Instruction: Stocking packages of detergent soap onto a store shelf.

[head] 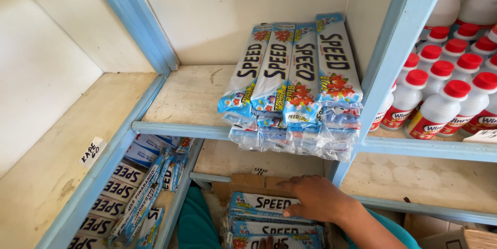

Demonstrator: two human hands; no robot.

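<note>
My right hand (318, 200) lies palm down on the top pack (264, 205) of a low stack of soap-bar packs (269, 225). The fingers (292, 211) are spread fairly flat, resting on the wrapper rather than closed round it; the thumb side curls a little at the pack's near edge. The pack lies directly under and to the left of my fingertips, its long axis running left to right across my view, so my fingers cross one end of it while most of its length stretches away leftward. My left hand is out of view, so the right is plainly the nearer one.

The pack is a long flat bar shape in glossy blue and white plastic film that crinkles and catches the light. Its fellows beneath look the same, stacked flat, slightly fanned.

Above, on the middle shelf (181, 98), a bigger bundle of packs (295, 83) lies with long axes running front to back, overhanging the shelf's blue-painted front edge; clear film sags under it. The shelf boards are worn pale wood, scuffed and stained, framed in light blue. To the left, lower down, more blue packs (129, 192) lie in a slanting row. To the right stand white plastic bottles (440, 106) with red screw caps, smooth and rigid, packed close together.
</note>
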